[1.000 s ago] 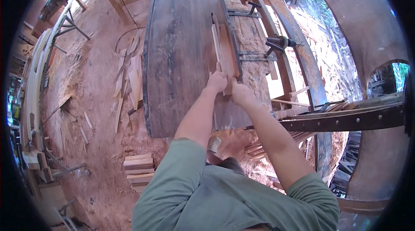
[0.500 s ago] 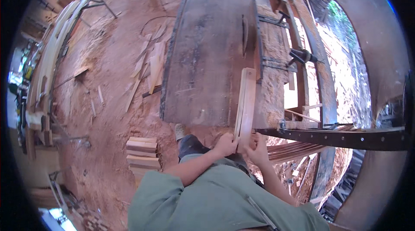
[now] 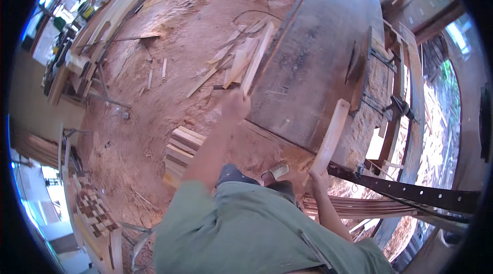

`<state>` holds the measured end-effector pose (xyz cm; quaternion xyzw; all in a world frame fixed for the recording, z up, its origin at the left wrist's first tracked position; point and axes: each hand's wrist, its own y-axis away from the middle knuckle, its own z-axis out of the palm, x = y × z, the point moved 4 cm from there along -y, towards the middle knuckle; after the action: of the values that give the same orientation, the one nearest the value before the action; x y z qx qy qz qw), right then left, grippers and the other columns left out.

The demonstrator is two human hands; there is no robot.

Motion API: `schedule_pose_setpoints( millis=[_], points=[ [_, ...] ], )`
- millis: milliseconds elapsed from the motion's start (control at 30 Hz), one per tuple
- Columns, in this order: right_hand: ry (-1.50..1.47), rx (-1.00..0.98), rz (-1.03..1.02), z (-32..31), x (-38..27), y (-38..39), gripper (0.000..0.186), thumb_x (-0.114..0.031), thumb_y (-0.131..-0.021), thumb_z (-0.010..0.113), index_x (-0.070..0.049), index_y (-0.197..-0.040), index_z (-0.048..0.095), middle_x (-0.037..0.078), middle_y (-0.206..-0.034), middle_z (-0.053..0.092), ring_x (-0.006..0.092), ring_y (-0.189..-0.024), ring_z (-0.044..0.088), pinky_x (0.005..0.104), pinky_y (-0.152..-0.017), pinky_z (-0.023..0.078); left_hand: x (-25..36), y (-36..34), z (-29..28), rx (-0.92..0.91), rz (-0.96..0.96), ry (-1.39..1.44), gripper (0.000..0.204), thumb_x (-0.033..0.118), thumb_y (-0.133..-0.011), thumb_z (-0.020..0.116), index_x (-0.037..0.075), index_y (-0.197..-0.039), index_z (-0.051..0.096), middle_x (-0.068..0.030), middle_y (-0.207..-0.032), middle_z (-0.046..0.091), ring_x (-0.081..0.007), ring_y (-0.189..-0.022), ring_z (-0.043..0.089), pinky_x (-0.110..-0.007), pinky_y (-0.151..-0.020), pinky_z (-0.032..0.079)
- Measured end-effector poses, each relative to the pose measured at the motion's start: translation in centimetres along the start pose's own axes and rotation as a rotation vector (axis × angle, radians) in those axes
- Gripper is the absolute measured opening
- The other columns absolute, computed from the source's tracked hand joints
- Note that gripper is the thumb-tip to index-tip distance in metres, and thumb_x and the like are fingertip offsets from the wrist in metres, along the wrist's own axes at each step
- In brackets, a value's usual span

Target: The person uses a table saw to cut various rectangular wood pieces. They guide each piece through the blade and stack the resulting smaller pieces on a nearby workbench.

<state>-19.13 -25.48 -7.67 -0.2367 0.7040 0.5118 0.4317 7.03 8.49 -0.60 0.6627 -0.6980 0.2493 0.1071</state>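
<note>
The worn table (image 3: pixel 303 58) was the biggest thing there, its near right corner partly hidden by a board (image 3: pixel 331 135). The right hand (image 3: pixel 318 177) was closed around the board's near end, covering it. A slimmer strip of wood (image 3: pixel 258 58) ran along the table's left edge, its near end lost in the left hand (image 3: pixel 236 105), closed, whose blurred fingers I couldn't make out singly.

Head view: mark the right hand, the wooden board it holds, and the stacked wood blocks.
Right hand (image 3: pixel 319 181): head view, middle of the hand.
Wooden board (image 3: pixel 330 136): head view, middle of its face.
Stacked wood blocks (image 3: pixel 182 147): head view, middle of the pile.
</note>
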Motion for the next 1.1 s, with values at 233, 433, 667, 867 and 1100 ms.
schedule_pose_setpoints(
  millis=[233, 433, 667, 867, 1100],
  points=[
    [0.224, -0.06, -0.055, 6.3, 0.2, 6.1, 0.045, -0.019, -0.069, 0.076, 0.001, -0.106, 0.06, 0.007, -0.092, 0.064, 0.0166, -0.079, 0.062, 0.0303, -0.069, 0.05, -3.5, 4.6, -5.8, 0.023, -0.05, 0.387, 0.029, 0.022, -0.086, 0.058, -0.001, -0.102, 0.066, -0.0243, -0.097, 0.065, -0.0395, -0.096, 0.064, -0.045, -0.081, 0.052],
    [0.362, -0.653, -0.082, 24.6, -1.4, 13.6, 0.036, -0.022, -0.088, 0.065, 0.003, -0.114, 0.06, 0.006, -0.099, 0.066, 0.0151, -0.088, 0.063, 0.0289, -0.077, 0.051, -8.1, 22.9, -7.4, -0.481, -0.532, 1.041, 0.042, 0.024, -0.083, 0.07, -0.003, -0.114, 0.061, -0.0154, -0.1, 0.066, -0.0219, -0.093, 0.063, -0.037, -0.084, 0.051],
    [0.796, -0.98, -0.126, 40.7, 3.2, 22.0, 0.047, -0.03, -0.097, 0.056, 0.004, -0.13, 0.055, 0.013, -0.115, 0.065, 0.0212, -0.102, 0.063, 0.0329, -0.089, 0.05, -33.7, 34.8, -16.2, 0.008, -0.961, 0.659, 0.058, 0.029, -0.063, 0.079, -0.01, -0.102, 0.062, -0.0226, -0.088, 0.068, -0.0309, -0.083, 0.069, -0.042, -0.073, 0.056],
    [1.199, -0.991, -0.196, 42.6, 8.2, 21.5, 0.053, -0.028, -0.088, 0.066, 0.008, -0.127, 0.057, 0.02, -0.115, 0.066, 0.0265, -0.104, 0.065, 0.0363, -0.089, 0.051, -46.2, 53.0, -34.8, 0.53, -0.945, 0.454, 0.062, 0.017, -0.057, 0.079, -0.003, -0.112, 0.06, -0.0205, -0.098, 0.066, -0.0329, -0.09, 0.066, -0.043, -0.078, 0.054],
    [1.278, -0.929, -0.22, 43.0, 9.5, 14.3, 0.052, -0.027, -0.089, 0.065, 0.007, -0.128, 0.056, 0.018, -0.107, 0.069, 0.0284, -0.091, 0.067, 0.0364, -0.08, 0.054, -50.5, 67.1, -60.1, 0.787, -0.994, -0.239, 0.078, 0.013, -0.063, 0.077, -0.001, -0.134, 0.046, -0.0232, -0.124, 0.056, -0.0355, -0.114, 0.056, -0.041, -0.098, 0.046]
  ],
)
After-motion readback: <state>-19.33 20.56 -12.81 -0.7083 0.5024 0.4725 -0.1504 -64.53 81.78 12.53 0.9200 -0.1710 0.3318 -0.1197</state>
